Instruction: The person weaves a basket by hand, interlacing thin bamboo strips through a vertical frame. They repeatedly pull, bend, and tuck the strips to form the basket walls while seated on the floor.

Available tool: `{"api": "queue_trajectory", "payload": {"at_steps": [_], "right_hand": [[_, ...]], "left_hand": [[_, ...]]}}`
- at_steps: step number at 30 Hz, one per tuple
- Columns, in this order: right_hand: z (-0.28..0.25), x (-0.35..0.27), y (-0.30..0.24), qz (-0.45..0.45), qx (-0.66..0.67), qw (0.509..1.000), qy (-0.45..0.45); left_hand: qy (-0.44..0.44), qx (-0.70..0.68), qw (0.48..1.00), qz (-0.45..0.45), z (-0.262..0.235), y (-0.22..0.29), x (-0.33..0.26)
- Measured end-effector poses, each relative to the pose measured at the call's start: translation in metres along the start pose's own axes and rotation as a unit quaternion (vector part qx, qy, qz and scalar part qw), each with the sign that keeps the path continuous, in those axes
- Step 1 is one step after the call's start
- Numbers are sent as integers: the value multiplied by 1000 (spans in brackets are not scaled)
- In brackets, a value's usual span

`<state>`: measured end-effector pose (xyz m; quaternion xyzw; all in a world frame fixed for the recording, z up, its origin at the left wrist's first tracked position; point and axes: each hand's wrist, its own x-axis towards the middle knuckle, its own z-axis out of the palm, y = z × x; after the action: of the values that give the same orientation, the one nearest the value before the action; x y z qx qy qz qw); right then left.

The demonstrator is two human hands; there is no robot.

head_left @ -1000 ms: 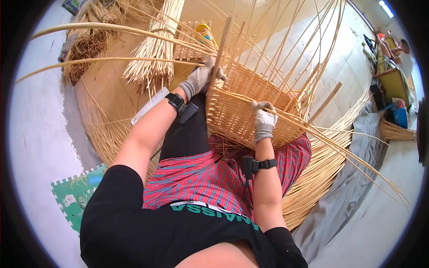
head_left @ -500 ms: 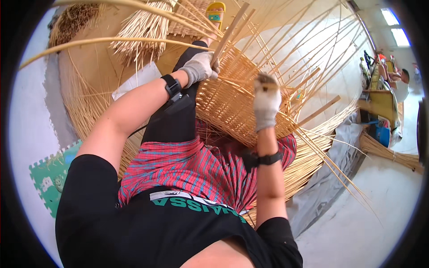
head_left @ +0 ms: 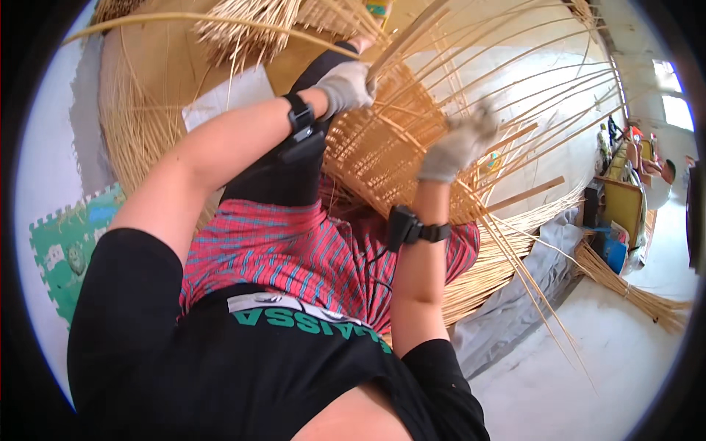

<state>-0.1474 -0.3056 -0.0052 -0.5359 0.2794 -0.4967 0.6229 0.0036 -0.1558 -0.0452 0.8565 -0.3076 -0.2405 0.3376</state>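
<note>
A half-woven wicker basket [head_left: 371,158] leans across my lap, with long loose canes fanning out from its upper edge. My left hand [head_left: 347,87], in a whitish knit glove, is closed on the basket's left edge at the foot of a flat wooden stake [head_left: 404,42]. Over the basket's right side is my gloved right hand [head_left: 457,147], raised by the loose canes. Its fingers are smeared by motion, so what they hold, if anything, cannot be made out. Several thin canes [head_left: 522,268] trail from the basket's right corner toward the floor.
A bundle of cut canes [head_left: 246,29] lies beyond my left arm, near a white sheet [head_left: 228,95]. Long canes [head_left: 485,268] and grey cloth [head_left: 515,301] lie to the right. Another cane bundle [head_left: 625,283] sits farther right. A person [head_left: 656,180] is in the right background.
My right hand has swung up and to the right, away from the basket's middle. The left hand keeps its place on the basket edge. The whole view has shifted slightly.
</note>
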Motion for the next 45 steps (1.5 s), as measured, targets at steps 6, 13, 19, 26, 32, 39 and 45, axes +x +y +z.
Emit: {"api": "queue_trajectory", "payload": {"at_steps": [6,13,19,26,32,39,45], "right_hand": [[-62,-54,45,-32,-3,999,-12],[-14,-84,23,26,31,998,51],[-99,-52,22,111,65,992,-10],[-162,-29,28,136,144,976,87],[-185,-7,33,30,22,999,2],[-69,65,-24,-136,-222,948,-182],[-38,87,20,-145,-294,937,-121]], "left_hand": [[-80,-118,990,14,-1,-13,5],[23,54,997,-58,9,2,0],[104,-92,990,-36,24,5,-10],[204,57,973,89,91,32,-30],[-181,-176,965,-71,71,56,-11],[-86,-179,979,-51,82,60,-29],[-120,-198,969,-89,84,59,-14]]}}
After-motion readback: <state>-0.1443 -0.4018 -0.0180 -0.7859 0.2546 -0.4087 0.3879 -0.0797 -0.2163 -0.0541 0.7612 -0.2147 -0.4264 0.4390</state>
